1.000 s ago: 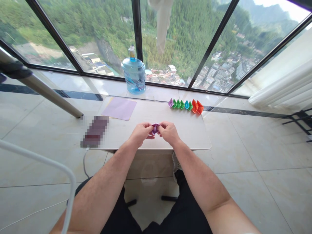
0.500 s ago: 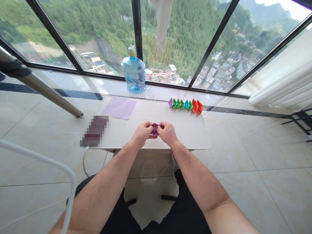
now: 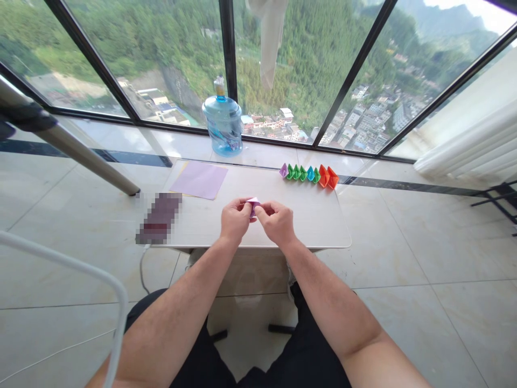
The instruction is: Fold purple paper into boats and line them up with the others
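Note:
Above the front half of the white table [image 3: 319,221], a small folded purple paper [image 3: 254,202] with a pale side showing is pinched between my two hands. My left hand [image 3: 235,218] is closed on its left side. My right hand [image 3: 277,220] grips its right edge between thumb and fingers. Most of the paper is covered by fingers. At the table's back right stands a row of folded paper boats [image 3: 302,173] in purple, green, blue and orange. Flat sheets of purple paper [image 3: 201,179], with a yellowish edge beneath, lie at the back left.
A pixelated dark object [image 3: 159,218] lies on the table's left edge, a cable below it. Behind the table, a blue water jug [image 3: 223,126] stands by the windows. A metal pole [image 3: 86,153] and a white curved tube [image 3: 92,272] are on my left.
The purple paper has been turned, so a pale face now shows on top. My right hand's fingers have shifted on it, and my left hand has tilted more upright.

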`<state>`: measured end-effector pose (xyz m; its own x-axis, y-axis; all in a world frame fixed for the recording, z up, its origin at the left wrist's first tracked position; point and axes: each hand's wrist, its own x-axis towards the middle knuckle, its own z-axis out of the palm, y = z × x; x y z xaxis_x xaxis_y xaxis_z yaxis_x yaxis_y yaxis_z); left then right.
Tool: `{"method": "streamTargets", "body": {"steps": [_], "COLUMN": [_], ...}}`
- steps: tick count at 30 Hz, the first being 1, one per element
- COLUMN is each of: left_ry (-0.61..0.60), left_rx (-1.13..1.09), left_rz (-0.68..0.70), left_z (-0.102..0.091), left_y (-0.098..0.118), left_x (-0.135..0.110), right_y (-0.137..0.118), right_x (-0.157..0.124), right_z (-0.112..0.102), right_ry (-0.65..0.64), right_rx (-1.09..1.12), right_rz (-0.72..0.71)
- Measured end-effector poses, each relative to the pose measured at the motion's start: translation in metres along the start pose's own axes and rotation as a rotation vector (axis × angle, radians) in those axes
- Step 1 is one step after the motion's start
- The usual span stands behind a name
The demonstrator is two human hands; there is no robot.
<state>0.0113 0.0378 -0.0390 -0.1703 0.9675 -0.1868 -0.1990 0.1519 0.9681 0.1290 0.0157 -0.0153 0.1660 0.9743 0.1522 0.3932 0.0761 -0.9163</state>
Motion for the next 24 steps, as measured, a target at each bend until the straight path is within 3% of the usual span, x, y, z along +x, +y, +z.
{"method": "streamTargets", "body": {"steps": [3,7,13,19,24], "left_ry": [-0.021,-0.078,-0.179,-0.262,-0.193], "left_rx": [0.098,0.293,0.345,-0.032,-0.197], "left_rz": [0.124,0.268,0.322,0.125,0.012], "left_z": [0.0,0.004,0.005,0.003,0.003], "left_y": [-0.003,-0.003,-0.002,-0.001,0.005], "left_x": [-0.004,-0.014,-0.023,-0.017,-0.013], "right_y": [0.005,0.016,0.016,0.014,0.015], "right_x": [0.003,0.011,0.013,0.013,0.015], "right_z": [0.006,0.01,0.004,0.003,-0.001], "right_ry": [-0.003,0.117,0.167,0.11,-0.017], "right_rx": [0.079,0.259,0.215,0.369,0.348], "right_rz": [0.094,0.191,0.141,0.162,0.153]}}
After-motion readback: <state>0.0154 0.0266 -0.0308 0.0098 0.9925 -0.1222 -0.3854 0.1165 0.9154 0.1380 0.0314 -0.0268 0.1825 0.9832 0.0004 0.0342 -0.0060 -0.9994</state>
